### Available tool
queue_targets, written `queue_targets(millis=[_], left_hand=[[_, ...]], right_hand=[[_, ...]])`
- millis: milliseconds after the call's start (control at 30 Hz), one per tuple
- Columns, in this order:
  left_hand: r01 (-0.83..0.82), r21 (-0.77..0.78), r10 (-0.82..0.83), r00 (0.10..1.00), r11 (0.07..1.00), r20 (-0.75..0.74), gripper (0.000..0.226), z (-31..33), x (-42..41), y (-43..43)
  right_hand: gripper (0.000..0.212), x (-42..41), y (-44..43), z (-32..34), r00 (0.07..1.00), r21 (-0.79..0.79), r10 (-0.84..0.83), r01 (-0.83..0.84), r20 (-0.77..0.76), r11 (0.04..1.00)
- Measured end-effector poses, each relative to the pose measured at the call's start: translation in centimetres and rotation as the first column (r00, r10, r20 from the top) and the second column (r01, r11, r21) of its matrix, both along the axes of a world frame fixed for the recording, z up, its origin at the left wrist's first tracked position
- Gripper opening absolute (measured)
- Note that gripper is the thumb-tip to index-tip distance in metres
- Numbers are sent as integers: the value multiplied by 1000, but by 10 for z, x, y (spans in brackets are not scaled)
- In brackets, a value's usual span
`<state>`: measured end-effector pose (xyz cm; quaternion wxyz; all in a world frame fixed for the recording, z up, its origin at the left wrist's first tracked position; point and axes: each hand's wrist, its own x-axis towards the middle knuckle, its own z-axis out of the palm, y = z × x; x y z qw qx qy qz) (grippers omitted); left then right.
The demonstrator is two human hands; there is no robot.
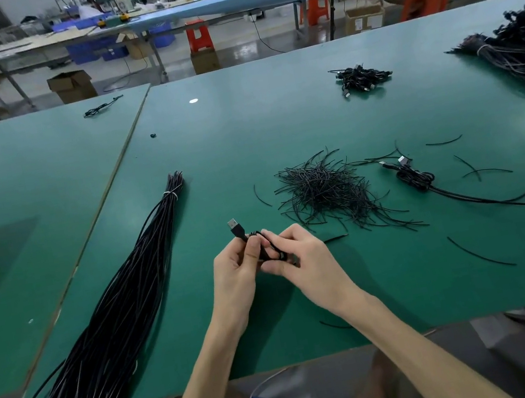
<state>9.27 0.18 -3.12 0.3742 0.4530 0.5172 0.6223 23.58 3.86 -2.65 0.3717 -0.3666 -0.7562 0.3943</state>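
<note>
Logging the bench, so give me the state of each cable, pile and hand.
USB cable: coiled, plug up, held in both hands.
left hand: grips the coil.
right hand: pinches the coil.
long cable bundle: tied near its far end, lying flat.
short wire pile: loose, heaped.
far cable heap: coiled, piled.

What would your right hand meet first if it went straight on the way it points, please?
The right hand points forward and leftward, so probably the left hand, gripping the same coiled black USB cable right beside it.
</note>
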Motion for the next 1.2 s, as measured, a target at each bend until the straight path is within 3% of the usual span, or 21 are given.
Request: queue_targets(millis=[200,500,867,1033,1133,1200], left_hand=[[32,23,-33,998,999,45,20,1,1,-2],[37,7,-38,992,999,117,12,2,-5,-4],[45,6,-45,997,999,56,8,2,-6,-6],[4,-1,-4,998,1000,68,10,0,-7,-5],[-49,3,49,996,999,73,10,0,-7,-4],[-75,2,75,995,997,64,11,0,-7,-4]], right_hand=[[53,2,2,4,992,-98,-38,27,-119,995],[51,4,3,3,994,-67,-76,71,-82,995],[53,0,0,-1,998,-55,-53,51,-36,997],[59,1,0,-1,995,10,-84,84,57,996],[51,-4,-6,0,960,245,-156,97,233,965],[43,-4,-9,1,951,295,-173,93,258,951]])
